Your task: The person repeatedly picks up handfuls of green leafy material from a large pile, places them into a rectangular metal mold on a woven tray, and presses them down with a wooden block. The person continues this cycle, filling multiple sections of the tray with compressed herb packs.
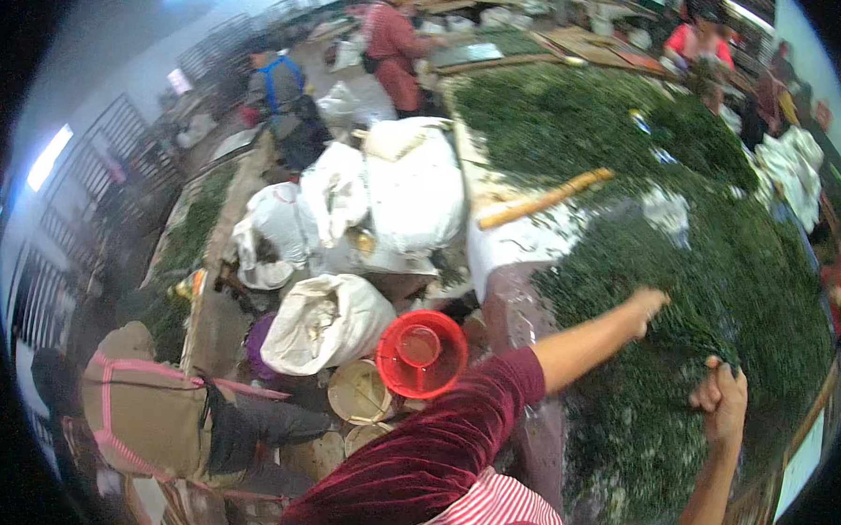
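Note:
A wide heap of dark green, stringy plant matter [633,384], which looks like seaweed, covers the table before me. My left hand [647,311] is over the middle of the heap, its fingers blurred and bent; whether it grips anything is unclear. Lower and to the right, my right hand [720,402] is curled, with a dark green tuft of strands [723,346] at its thumb and fingertips. A purplish wet sheet [524,316] covers the table's near left edge. Across the heap's left border lies a yellowish pole [546,197], possibly bamboo.
A red plastic bucket [386,359], a cream bucket [360,393] and an open white sack [341,308] stand left of the table. Full white sacks [416,192] stand beyond. A person [147,405] bends close by at left; other people work farther off.

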`<action>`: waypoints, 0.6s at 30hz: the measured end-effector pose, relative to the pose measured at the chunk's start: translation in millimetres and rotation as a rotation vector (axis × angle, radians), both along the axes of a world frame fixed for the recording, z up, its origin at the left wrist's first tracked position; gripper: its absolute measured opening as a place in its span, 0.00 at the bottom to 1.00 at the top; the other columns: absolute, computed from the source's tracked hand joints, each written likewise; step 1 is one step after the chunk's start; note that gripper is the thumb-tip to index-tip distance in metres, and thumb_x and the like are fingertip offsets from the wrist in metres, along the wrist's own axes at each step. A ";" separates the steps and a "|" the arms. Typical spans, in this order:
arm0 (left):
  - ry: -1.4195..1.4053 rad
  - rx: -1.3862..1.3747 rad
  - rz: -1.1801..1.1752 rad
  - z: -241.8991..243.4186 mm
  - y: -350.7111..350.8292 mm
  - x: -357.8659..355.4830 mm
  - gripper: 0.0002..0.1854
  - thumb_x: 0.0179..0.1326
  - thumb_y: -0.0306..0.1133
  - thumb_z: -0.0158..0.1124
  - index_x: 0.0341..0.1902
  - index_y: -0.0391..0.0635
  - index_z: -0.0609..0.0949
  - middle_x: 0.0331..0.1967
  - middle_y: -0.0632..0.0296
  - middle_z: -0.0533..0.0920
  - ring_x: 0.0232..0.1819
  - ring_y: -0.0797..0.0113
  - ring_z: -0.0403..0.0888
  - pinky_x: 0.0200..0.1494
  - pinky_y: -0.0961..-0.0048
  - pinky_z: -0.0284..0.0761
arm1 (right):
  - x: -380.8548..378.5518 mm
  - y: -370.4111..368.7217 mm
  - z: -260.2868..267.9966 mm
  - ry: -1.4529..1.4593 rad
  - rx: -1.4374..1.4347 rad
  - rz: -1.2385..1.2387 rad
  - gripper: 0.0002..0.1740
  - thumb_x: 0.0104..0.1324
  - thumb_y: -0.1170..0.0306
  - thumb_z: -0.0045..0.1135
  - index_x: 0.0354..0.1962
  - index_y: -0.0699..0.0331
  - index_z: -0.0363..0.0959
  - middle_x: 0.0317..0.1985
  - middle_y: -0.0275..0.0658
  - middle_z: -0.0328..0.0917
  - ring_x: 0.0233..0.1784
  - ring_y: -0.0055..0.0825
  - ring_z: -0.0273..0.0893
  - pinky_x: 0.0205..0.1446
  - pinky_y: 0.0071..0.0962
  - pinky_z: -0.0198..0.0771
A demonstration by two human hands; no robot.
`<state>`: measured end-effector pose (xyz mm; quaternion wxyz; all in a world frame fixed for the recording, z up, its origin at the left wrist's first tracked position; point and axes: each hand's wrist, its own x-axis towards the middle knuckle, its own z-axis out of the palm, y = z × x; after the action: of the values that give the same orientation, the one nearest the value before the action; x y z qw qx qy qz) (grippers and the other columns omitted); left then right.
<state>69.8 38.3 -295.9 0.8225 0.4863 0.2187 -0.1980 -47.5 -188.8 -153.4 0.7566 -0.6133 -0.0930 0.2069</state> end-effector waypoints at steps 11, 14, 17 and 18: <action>-0.170 0.234 0.245 57.0 1.0 -66.3 0.27 0.66 0.43 0.60 0.65 0.43 0.72 0.73 0.51 0.62 0.71 0.50 0.66 0.66 0.50 0.69 | 72.9 -20.7 79.0 -0.024 0.391 0.228 0.21 0.81 0.57 0.42 0.62 0.60 0.69 0.18 0.19 0.56 0.11 0.06 0.43 0.08 0.15 0.38; -0.909 0.940 0.391 95.0 -11.4 -86.9 0.23 0.55 0.32 0.64 0.55 0.41 0.75 0.61 0.48 0.72 0.63 0.44 0.72 0.65 0.58 0.71 | 75.3 -12.0 77.2 0.221 0.056 -0.005 0.17 0.81 0.57 0.42 0.54 0.58 0.73 0.17 0.19 0.61 0.10 0.06 0.45 0.08 0.15 0.38; -1.569 0.876 0.014 119.0 -38.6 -84.8 0.16 0.51 0.30 0.66 0.45 0.42 0.81 0.53 0.50 0.79 0.61 0.48 0.74 0.64 0.51 0.67 | 88.4 -10.9 71.8 0.314 0.040 0.046 0.17 0.81 0.57 0.42 0.46 0.58 0.75 0.17 0.18 0.62 0.10 0.06 0.46 0.08 0.16 0.39; -1.569 1.123 0.030 113.5 -50.7 -87.3 0.17 0.52 0.32 0.67 0.47 0.43 0.81 0.53 0.52 0.79 0.62 0.48 0.72 0.65 0.47 0.64 | 96.2 -16.1 76.7 0.338 0.057 0.040 0.17 0.81 0.57 0.41 0.46 0.58 0.75 0.17 0.18 0.61 0.10 0.06 0.46 0.08 0.16 0.40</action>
<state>-17.6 -12.5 -182.4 0.3846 0.8000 -0.3240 0.3274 48.7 -204.9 -76.7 0.7742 -0.5463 0.0176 0.3193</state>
